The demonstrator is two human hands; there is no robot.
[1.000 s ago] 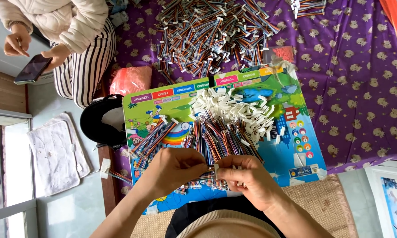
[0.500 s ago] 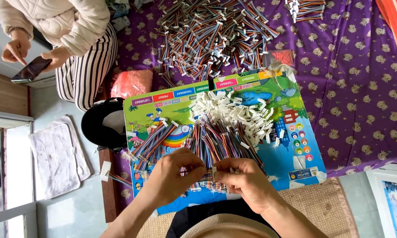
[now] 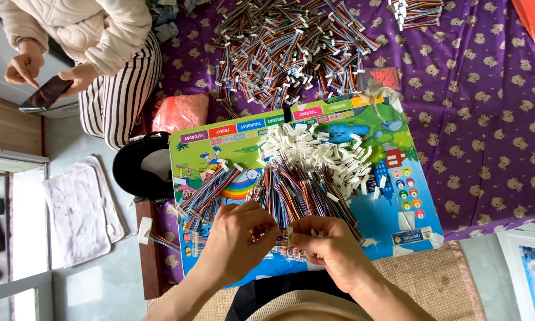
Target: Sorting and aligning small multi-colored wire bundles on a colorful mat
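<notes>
Two bare hands meet low in the head view, over the near edge of a colourful illustrated plastic board (image 3: 398, 202) lying on a purple patterned cloth (image 3: 475, 119). Left hand (image 3: 237, 241) and right hand (image 3: 327, 249) both have fingers pinched together on one short multicoloured ribbon cable with a white plastic connector (image 3: 285, 235), held between them just above the board; thumbs and forefingers are closed on it, the rest of the cable mostly hidden by knuckles. Just beyond the hands lies a fanned bundle of the same striped cables with white connector ends (image 3: 315, 172), connectors pointing away; a smaller bundle of cables (image 3: 211, 190) sits to the left on the board. Farther off on the cloth, a large loose heap of cables (image 3: 291, 53), and a small separate bunch (image 3: 419, 12) at the top edge. Judged handling: cable is light, limp, thin wires flex easily; connector is small, rigid, somewhat slick, best pinched by its flat sides, wires held close behind it so they do not pull out. Another person in a cream jacket and striped trousers (image 3: 101, 47) sits top left, touching a dark phone (image 3: 44, 95). Black helmet-like object (image 3: 139, 172) beside the board, woven mat (image 3: 445, 279) underneath.
</notes>
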